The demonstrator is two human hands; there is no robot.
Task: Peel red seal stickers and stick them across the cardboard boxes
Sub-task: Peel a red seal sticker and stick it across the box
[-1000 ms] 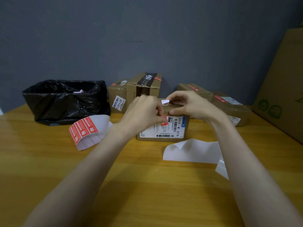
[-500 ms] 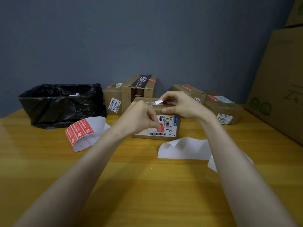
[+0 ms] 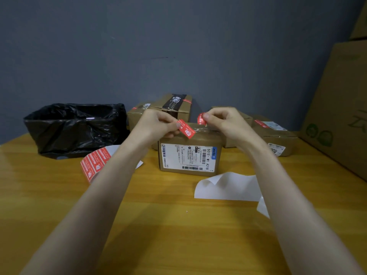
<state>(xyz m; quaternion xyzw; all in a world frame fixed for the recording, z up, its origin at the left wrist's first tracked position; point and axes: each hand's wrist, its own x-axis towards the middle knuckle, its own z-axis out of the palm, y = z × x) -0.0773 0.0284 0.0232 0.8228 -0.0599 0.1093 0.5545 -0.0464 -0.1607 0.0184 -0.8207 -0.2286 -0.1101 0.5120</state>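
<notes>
A small cardboard box [image 3: 189, 155] with a white shipping label on its near face stands in the middle of the wooden table. Just above its top near edge, my left hand [image 3: 158, 126] pinches one end of a red seal sticker [image 3: 186, 129]. My right hand [image 3: 224, 122] pinches the other end, which curls up red beside my thumb. The sticker's middle is hidden behind my fingers. A sheet of red stickers [image 3: 95, 162] on white backing lies curled to the left of the box.
A black bag-lined bin [image 3: 75, 128] stands at the back left. Several more cardboard boxes [image 3: 174, 105] line the wall behind, some bearing red seals. A large carton [image 3: 341, 108] leans at the right. White backing paper [image 3: 228, 188] lies in front of the box.
The sticker, held low against the box's label face before, is now lifted to the top edge. My left hand rose with it, and my right hand now shows a red end instead of white.
</notes>
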